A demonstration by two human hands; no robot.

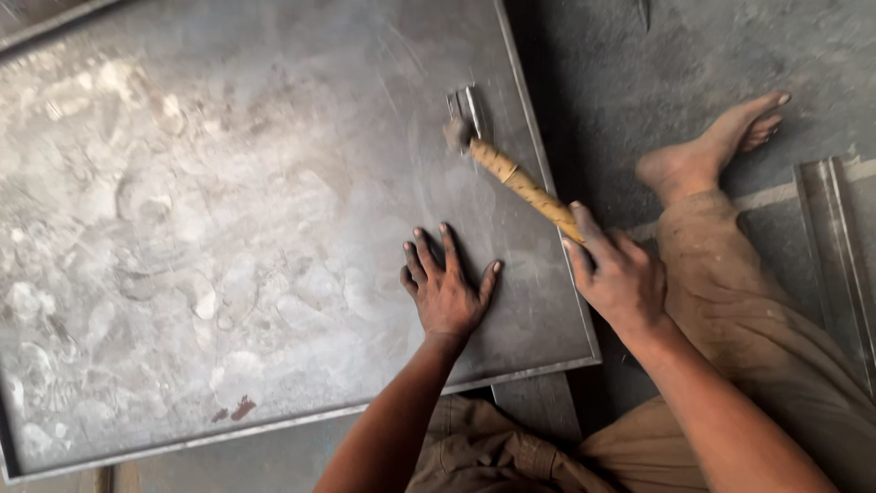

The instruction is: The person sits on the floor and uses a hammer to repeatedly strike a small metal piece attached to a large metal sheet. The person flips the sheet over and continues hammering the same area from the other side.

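Observation:
A large grey metal sheet (228, 228) with a folded rim lies flat on the floor and fills most of the view. My left hand (445, 290) is pressed flat on it near its lower right corner, fingers spread. My right hand (619, 274) grips the wooden handle of a hammer (520, 181). The hammer's head (456, 132) rests on the sheet close to its right edge, beside a small metal strip (474, 110) that lies on the sheet.
My bare foot (707, 151) and bent leg in tan trousers rest on the dark concrete floor right of the sheet. A narrow metal channel (835, 256) lies at the far right. A second sheet edge shows at the top left.

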